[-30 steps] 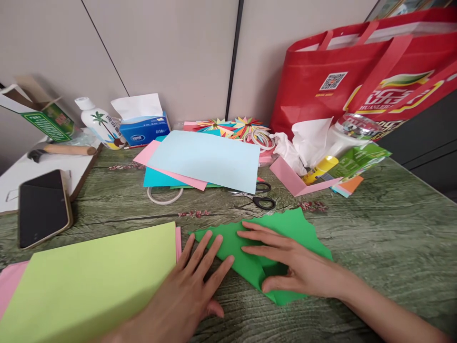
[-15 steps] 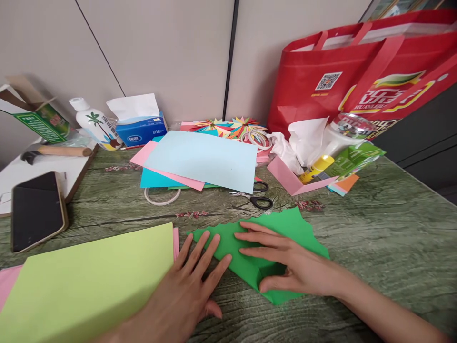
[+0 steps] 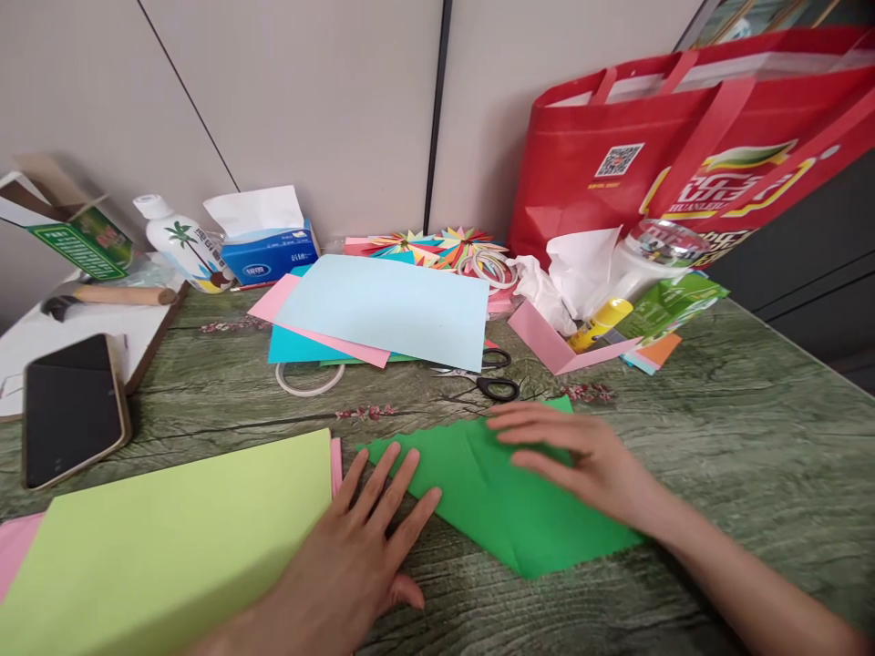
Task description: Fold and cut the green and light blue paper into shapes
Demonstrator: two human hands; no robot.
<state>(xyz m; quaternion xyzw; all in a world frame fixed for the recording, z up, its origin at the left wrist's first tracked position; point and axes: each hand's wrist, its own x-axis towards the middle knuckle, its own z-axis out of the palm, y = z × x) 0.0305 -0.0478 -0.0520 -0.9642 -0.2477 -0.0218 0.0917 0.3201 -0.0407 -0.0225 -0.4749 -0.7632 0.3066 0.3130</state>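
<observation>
Tabletop (image 3: 745,446) under green paper (image 3: 499,497) is wood-grained, pale panels (image 3: 328,109) behind, perhaps cupboards.

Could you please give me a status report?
Left hand: on green paper, left corner. Right hand: over paper's right part, contact unclear. Scissors: just beyond paper, apart.

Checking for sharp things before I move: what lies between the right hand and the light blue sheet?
In the head view, the scissors lie on the table between the right hand and the light blue sheet.
</observation>
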